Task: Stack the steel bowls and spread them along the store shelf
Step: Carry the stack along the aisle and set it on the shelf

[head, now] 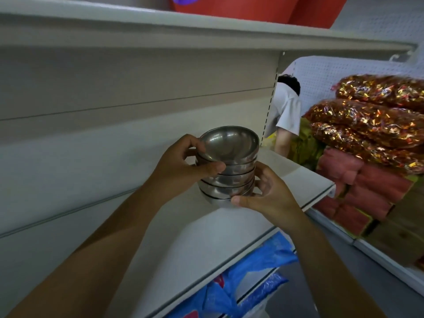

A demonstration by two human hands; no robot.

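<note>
Gripping left hand [183,164]: closed round the upper part of the stack of steel bowls [229,148], thumb across the front, fingers curled behind the top rim.
Right hand [268,193]: closed round the lower bowls, thumb tip pressed on the lowest one, fingers wrapped round the right side.
Stack of steel bowls: nested mouth-up, centre of frame, at the far end of the shelf [202,239]; resting on it or just lifted, cannot tell.
Shelf: pale board running from lower left to centre right.
Blue packets [259,267]: below the shelf, lower centre.
Upper shelf [160,31]: across the top, red item [241,5] on it.
Foil bags [367,118]: piled at right, above pink packs [367,191].
Person [286,111]: background, right of centre, bent forward.
</note>
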